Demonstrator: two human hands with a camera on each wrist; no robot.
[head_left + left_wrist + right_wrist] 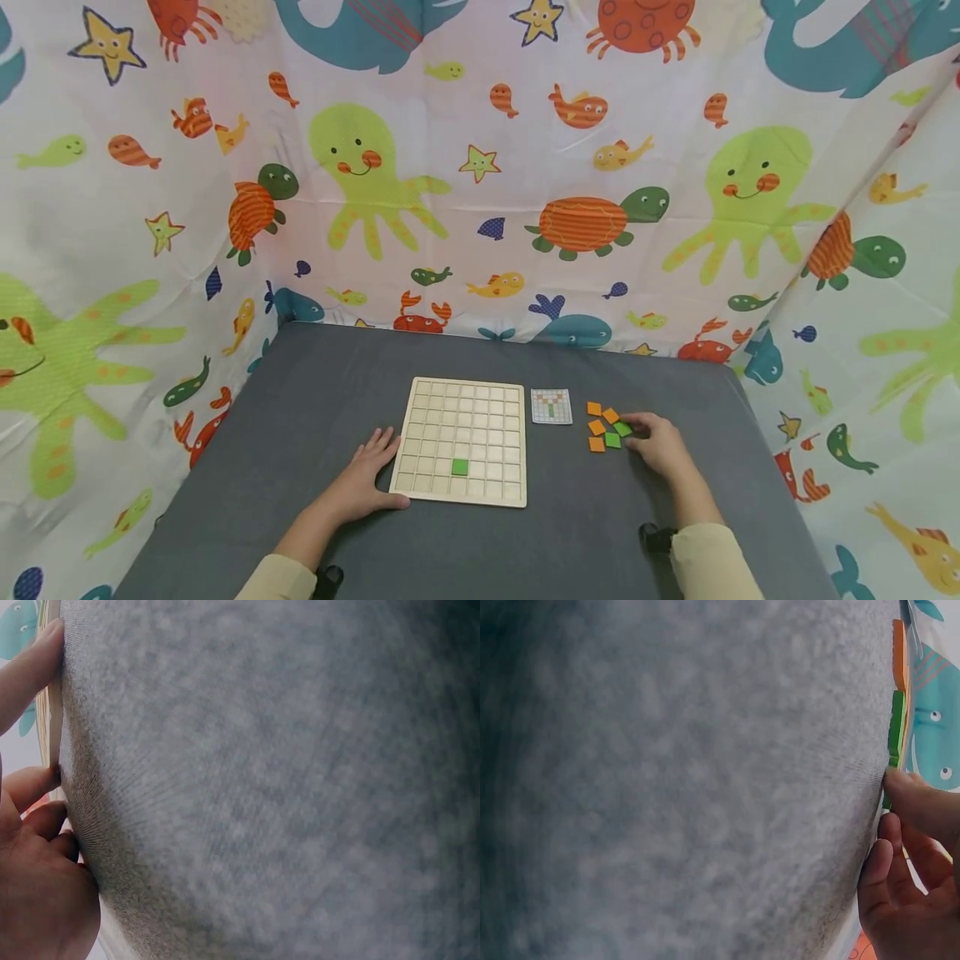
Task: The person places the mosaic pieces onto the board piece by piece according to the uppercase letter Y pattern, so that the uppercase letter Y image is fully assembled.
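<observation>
A pale wooden grid board [480, 400] lies on the table with one green square tile [460, 467] in a lower cell. My left hand [365, 482] rests at the board's near left corner, thumb along the front edge and spread fingers along the left side. Right of the board, my right hand [660, 446] pinches a green tile [623, 428] between thumb and fingers at the edge of a small cluster. In the right wrist view the thumb presses against that tile, low at the cloth. Beside it lie another green tile [612, 440] and several orange tiles [596, 427].
A small square card [551, 407] printed with a coloured grid pattern lies between board and tiles. Grey cloth [465, 550] covers the table. Sea-animal curtains [487, 192] stand behind the table and at both sides.
</observation>
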